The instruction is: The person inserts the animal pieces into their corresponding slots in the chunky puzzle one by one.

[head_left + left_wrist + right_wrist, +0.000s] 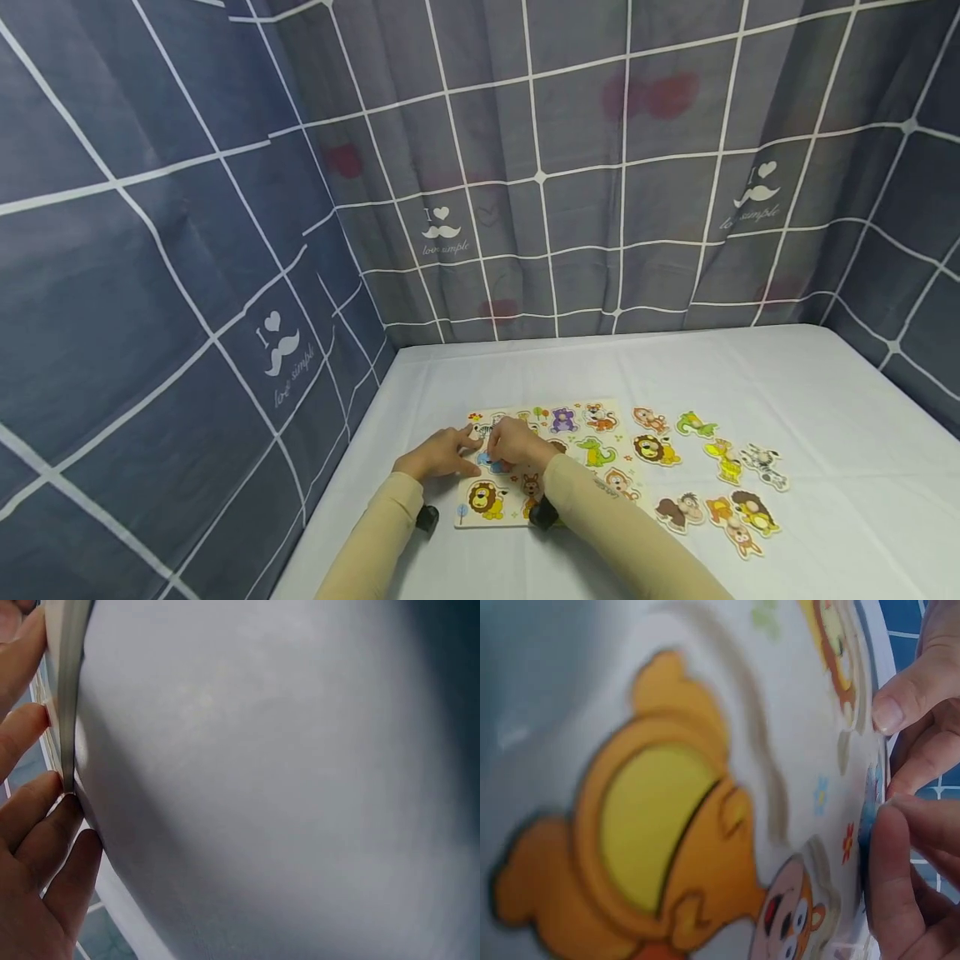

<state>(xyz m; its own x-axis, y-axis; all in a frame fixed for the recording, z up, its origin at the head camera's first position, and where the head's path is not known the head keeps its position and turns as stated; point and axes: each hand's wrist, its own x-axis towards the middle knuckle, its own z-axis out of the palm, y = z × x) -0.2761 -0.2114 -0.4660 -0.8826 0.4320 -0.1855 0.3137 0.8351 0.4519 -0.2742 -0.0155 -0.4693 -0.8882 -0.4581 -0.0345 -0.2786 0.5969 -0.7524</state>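
- While the left hand [442, 454] rests with fingers apart at the left edge of the white animal-print puzzle board [514, 517], the right hand [516, 442] has fingertips together, seemingly pinching a flat blue animal-shaped piece [493, 464]
- That piece lies on the board, between the hands
- Fitting it looks like the step in hand
- Next move probably calls for pressing it level, before reaching right of this grip for loose, colourful animal cutouts [656, 450]

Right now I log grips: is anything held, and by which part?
Unclear: the right hand pinches or presses the blue cartoon animal; the left hand touches the left edge of a pale rectangular board.
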